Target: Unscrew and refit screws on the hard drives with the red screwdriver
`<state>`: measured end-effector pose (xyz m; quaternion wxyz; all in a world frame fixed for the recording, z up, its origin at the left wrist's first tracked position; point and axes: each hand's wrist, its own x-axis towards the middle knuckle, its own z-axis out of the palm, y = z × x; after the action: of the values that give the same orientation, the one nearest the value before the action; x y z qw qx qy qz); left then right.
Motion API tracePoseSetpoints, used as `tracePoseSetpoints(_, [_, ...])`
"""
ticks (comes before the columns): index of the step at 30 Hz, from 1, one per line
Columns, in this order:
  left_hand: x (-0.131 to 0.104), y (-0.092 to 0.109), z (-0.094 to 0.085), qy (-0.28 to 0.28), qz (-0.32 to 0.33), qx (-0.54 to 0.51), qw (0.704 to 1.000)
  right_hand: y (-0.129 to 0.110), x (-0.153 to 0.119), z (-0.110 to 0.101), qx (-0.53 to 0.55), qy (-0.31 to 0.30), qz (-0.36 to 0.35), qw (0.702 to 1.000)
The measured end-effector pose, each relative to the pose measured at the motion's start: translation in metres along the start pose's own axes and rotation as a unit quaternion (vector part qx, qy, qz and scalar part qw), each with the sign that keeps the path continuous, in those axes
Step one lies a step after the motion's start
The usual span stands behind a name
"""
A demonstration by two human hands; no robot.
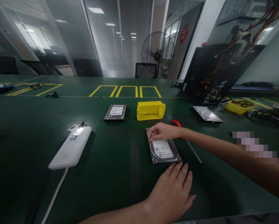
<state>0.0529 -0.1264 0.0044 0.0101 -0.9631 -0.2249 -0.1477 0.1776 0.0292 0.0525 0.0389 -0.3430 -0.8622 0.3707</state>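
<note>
A silver hard drive [164, 149] with a white label lies flat on the green table. Over its far left part is my right hand [160, 131], thumb and fingers pinched together; whatever is between the fingertips is too small to make out. My left hand [173, 188] rests at the drive's near edge, palm down, fingers stretched out and fingertips by the edge. Just right of the drive lies a screwdriver with a red handle [177, 123] and a metal shaft [194, 151], partly hidden behind my right forearm. Beyond the drive stands a yellow bin [151, 110].
A second hard drive [116, 112] lies left of the bin, a third [206, 114] to the right. A white power bank [71, 147] with a cable is at left. A black computer case [214, 71], loose wires and another yellow bin [239, 106] occupy the right side.
</note>
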Motion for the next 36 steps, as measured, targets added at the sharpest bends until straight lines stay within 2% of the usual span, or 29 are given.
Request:
tracePoseSetpoints(6, [0.0003,-0.0008,0.0039,0.011,-0.001,0.004,1.000,-0.0028,-0.0019,-0.0036,0.057,-0.037,-0.009,0.998])
tracePoseSetpoints(13, [0.0004,-0.0002,0.0028,0.012,-0.001,0.004,1.000,-0.0015,0.0006,0.0002,0.007,-0.005,0.000,1.000])
tracePoseSetpoints(23, [0.0001,-0.0003,0.0037,0.015,-0.001,0.001,1.000,0.0007,-0.0015,-0.0033,0.074,-0.026,-0.002,0.997])
tracePoseSetpoints(30, [0.0001,0.0000,0.0019,0.008,-0.002,0.000,1.000,-0.0026,-0.0004,0.0001,-0.003,0.014,0.010,1.000])
tracePoseSetpoints(36, [-0.0001,-0.0009,0.0023,0.012,0.000,0.002,1.000,-0.0014,-0.0011,-0.0018,0.041,-0.023,-0.002,0.999])
